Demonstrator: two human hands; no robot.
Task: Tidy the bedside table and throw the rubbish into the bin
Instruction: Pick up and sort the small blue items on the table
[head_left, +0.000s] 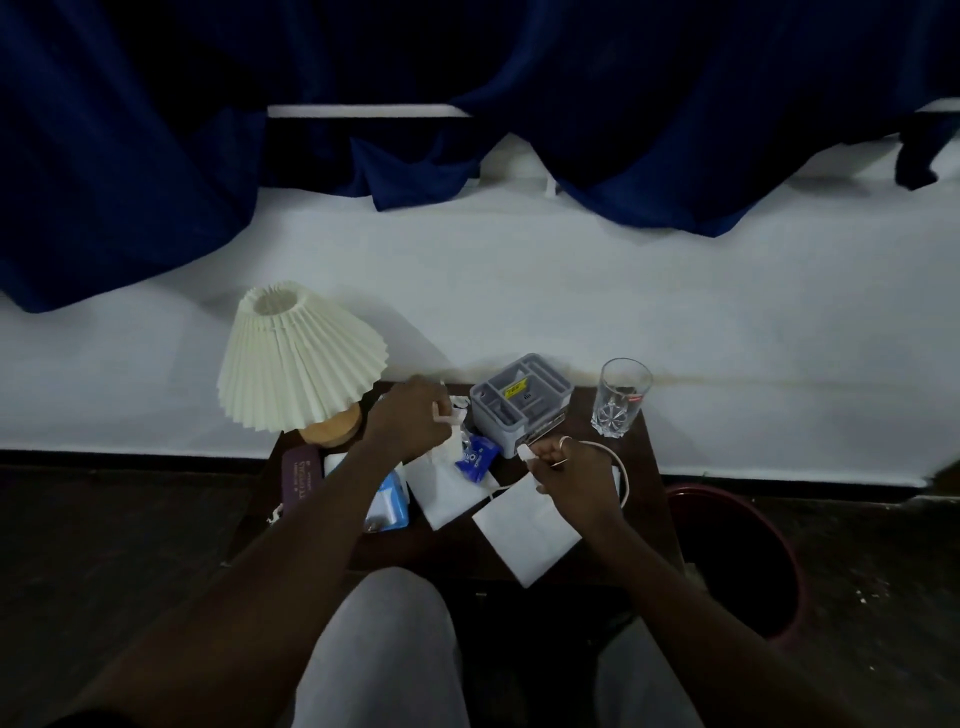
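Head view looks down on a small dark desk set against a white wall, with the job barely begun as far as I can judge. Left hand has its fingers pinched together on one small white end of what looks like a cable; right hand has its fingers clamped on the other white end, with the cord looping round behind that wrist. Whether they are coiling it or unplugging it I cannot tell. Clutter is spread over the desk: two white paper sheets, a blue wrapper between the hands, a blue-and-white packet, a dark purple case, a grey organiser tray, a drinking glass at the far right corner, and a pleated lamp at the left. Dark red bin stands on the floor just right of the desk; its inside is too dim to show any rubbish.
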